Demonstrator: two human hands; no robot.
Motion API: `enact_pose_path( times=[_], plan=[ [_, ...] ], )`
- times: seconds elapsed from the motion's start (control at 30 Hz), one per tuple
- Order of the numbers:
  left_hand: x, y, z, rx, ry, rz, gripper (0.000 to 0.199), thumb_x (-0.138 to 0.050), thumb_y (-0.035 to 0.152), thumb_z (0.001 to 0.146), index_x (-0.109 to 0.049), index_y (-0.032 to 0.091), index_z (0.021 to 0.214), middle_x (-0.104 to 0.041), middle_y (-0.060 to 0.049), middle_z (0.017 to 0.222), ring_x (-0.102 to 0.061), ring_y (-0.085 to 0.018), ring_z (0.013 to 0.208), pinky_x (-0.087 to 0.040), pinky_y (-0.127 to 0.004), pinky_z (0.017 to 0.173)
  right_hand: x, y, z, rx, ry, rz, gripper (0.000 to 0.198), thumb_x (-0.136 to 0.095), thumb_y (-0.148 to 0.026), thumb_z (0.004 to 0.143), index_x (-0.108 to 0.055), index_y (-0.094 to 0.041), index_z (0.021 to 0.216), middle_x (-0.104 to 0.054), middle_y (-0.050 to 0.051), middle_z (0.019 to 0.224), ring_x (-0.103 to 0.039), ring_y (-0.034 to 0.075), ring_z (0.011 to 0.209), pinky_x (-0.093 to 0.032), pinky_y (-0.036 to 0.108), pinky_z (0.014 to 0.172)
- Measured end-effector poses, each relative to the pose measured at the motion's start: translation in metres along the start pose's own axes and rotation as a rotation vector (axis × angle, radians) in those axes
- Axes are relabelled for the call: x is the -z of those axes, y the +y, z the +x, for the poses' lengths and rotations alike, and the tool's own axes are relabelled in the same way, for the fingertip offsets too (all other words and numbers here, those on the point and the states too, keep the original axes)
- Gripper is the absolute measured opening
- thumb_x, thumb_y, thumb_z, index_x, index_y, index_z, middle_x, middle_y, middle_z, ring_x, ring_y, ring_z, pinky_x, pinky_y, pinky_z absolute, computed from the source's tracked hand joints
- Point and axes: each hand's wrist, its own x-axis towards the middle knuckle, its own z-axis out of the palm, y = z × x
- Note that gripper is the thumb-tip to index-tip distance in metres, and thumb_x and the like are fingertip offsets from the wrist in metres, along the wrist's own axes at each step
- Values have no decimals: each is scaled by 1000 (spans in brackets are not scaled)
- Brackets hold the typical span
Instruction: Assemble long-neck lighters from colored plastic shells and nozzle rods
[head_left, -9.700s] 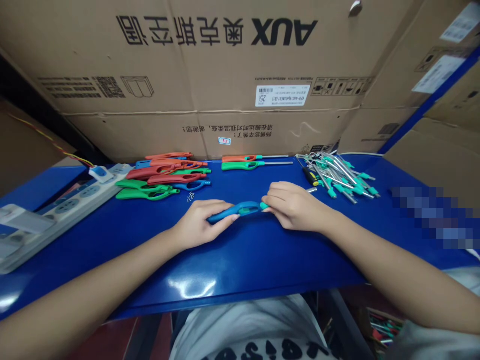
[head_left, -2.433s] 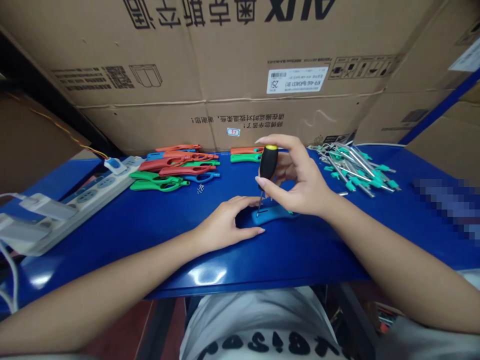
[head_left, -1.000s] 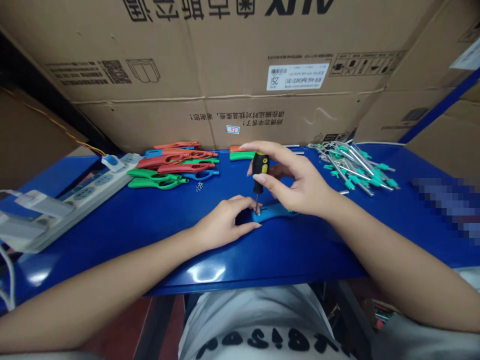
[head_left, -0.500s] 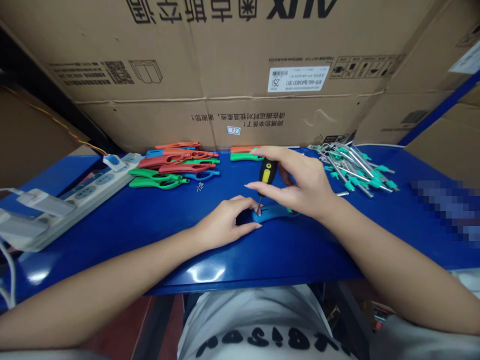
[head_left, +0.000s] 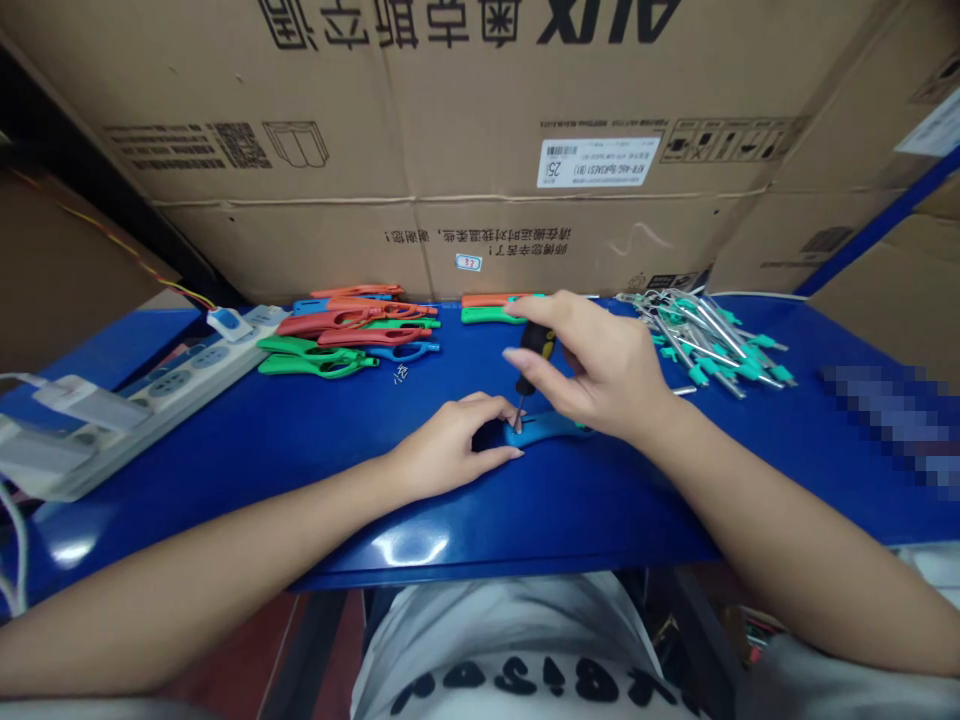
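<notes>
My right hand [head_left: 611,370] is wrapped round the black and yellow grip of a screwdriver [head_left: 536,345], held nearly upright. Its thin shaft points down to the left end of a blue plastic handle [head_left: 551,428] lying flat on the table. There, the thumb and fingers of my left hand [head_left: 450,445] close on the handle's end from both sides. The exact spot where the tip meets the handle is too small to make out. A small bit of green shows at the handle's far end, partly behind my right hand. Several tiny screws [head_left: 401,373] lie beyond my left hand.
Red, green and blue plastic handle pieces [head_left: 352,328] are heaped at the back left, beside a white power strip [head_left: 202,365]. Metal rods with teal ends [head_left: 712,340] lie back right. Orange and green handles [head_left: 487,307] rest before the cardboard wall [head_left: 315,240].
The fingers and thumb of my right hand have turned on the screwdriver's grip, and the grip's yellow patch has rotated away. My left hand and the blue handle stay in place.
</notes>
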Motion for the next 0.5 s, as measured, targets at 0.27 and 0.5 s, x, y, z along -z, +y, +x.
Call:
enact_pose_path(
  times=[0.27, 0.5],
  plan=[
    [0, 0, 0, -8, 0, 10, 21, -74, 23, 87, -63, 21, 104, -70, -1, 108, -67, -19, 107, -50, -33, 99, 1, 0, 0, -43, -17, 35, 37, -62, -47, 95, -64, -20, 120, -73, 10, 115, -71, 21, 93, -57, 33, 81],
    [0, 0, 0, -7, -1, 2, 20, -74, 25, 88, -63, 20, 104, -70, -3, 109, -67, -19, 106, -51, -32, 98, 5, -1, 2, -112, -266, 358, 42, -34, -29, 107, -36, -22, 149, -66, 9, 125, -66, 10, 68, -56, 26, 68]
  ],
)
